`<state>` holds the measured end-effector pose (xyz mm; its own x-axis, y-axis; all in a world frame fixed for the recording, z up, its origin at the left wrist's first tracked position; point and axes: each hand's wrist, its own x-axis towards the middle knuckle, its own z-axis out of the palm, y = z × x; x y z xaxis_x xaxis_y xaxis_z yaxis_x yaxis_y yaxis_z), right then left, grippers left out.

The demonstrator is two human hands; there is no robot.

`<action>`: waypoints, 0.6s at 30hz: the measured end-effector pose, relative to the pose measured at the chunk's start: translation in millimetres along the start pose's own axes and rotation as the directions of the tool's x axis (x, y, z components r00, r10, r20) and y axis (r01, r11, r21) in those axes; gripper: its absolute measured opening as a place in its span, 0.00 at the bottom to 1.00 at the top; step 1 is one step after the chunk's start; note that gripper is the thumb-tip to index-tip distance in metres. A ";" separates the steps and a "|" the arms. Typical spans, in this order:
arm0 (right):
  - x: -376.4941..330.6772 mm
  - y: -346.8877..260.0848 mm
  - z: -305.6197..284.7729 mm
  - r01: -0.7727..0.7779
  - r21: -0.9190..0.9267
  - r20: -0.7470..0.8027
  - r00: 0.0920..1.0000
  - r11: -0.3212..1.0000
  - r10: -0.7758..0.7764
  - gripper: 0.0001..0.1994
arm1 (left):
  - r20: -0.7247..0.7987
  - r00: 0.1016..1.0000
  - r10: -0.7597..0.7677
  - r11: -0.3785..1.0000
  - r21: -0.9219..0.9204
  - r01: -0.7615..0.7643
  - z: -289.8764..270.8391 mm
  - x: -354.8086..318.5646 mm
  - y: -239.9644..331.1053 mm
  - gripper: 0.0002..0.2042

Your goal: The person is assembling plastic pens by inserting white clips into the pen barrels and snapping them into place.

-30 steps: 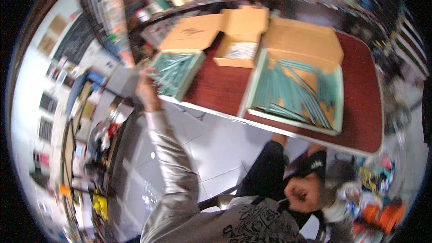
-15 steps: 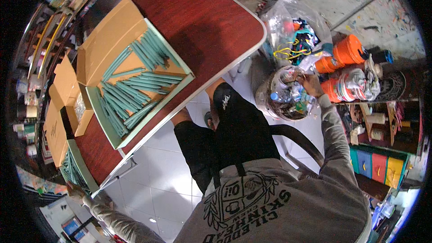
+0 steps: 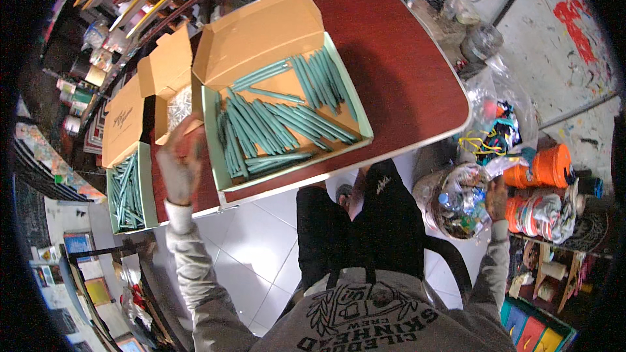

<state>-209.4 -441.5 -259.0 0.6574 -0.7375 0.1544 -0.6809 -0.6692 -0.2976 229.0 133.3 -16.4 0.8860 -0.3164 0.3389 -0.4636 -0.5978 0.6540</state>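
My left hand (image 3: 180,168), smeared by motion, is over the table between the boxes; its fingers seem bent, but a grip does not show. Just beyond it stands a small cardboard box (image 3: 162,129) with small clear pieces (image 3: 180,109). To its right, a large open box (image 3: 297,175) holds many slim teal pen-like sticks (image 3: 261,124). A narrower open box (image 3: 149,186) with similar sticks (image 3: 127,189) lies to its left. My right hand (image 3: 497,199) hangs low beside the rim of a waste bin (image 3: 427,199) full of plastic rubbish; what its fingers do is unclear.
The dark red table (image 3: 404,91) has a pale edge. Orange buckets (image 3: 544,166) and a clear bag (image 3: 479,94) of coloured scraps stand on the right. A dark curved chair arm (image 3: 450,257) is by my right side. Shelves (image 3: 91,72) line the left.
My left hand has moved from the narrow box at the left to beside the small box. My right hand has drawn back from over the bin to its side. The view has shifted.
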 end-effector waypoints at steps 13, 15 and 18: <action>116.4 -380.5 -34.8 0.639 0.281 -0.246 0.769 0.716 -0.590 0.07 | 0.347 0.785 0.513 0.795 0.152 -0.587 123.0 92.6 -15.6 0.10; 118.3 -388.2 -20.8 0.631 0.274 -0.284 0.774 0.726 -0.566 0.09 | 0.367 0.774 0.516 0.777 0.180 -0.603 121.5 93.3 -20.0 0.10; 115.5 -393.2 -23.1 0.614 0.260 -0.158 0.788 0.745 -0.595 0.12 | 0.376 0.816 0.440 0.832 0.171 -0.527 118.2 97.0 -41.5 0.08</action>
<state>126.8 -265.6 -102.4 0.8721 -0.1977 0.4476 -0.0195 -0.9280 -0.3720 333.6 40.4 -90.6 0.5173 -0.7979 0.3095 -0.8538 -0.4567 0.2499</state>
